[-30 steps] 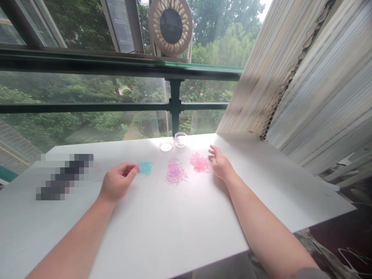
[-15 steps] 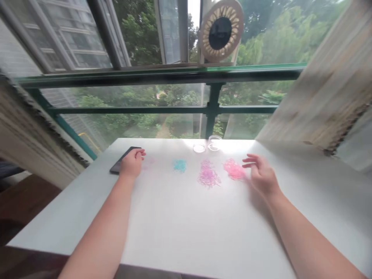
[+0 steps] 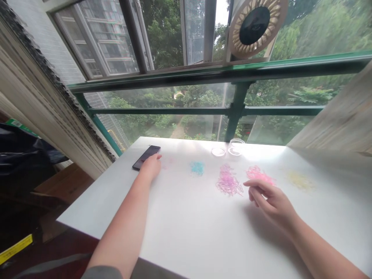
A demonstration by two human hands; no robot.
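Observation:
My left hand [image 3: 152, 166] is over the right edge of a dark smartphone [image 3: 147, 157], beside a faint scatter of pale pink bands [image 3: 171, 161]. One finger of it points out to the right; the others are mostly hidden, and nothing shows in it. Above the white table, my right hand [image 3: 271, 199] hovers with its index finger stretched and the other fingers loosely bent, holding nothing visible. It partly covers a pile of bright pink bands [image 3: 258, 173]. To its left lies a pile of purple-pink small bands [image 3: 228, 182], and farther left a blue pile [image 3: 197, 168].
A yellowish pile of bands [image 3: 300, 180] lies on the right of the white table [image 3: 188, 217]. Two clear round containers or lids [image 3: 236, 147] stand at the table's back edge. Behind it run a green railing [image 3: 174, 111] and windows; a fan [image 3: 254, 25] sits above.
The view has turned left. My left hand has moved from beside the blue pile to the smartphone, its pinch loosened. My right hand has come nearer, in front of the bright pink pile.

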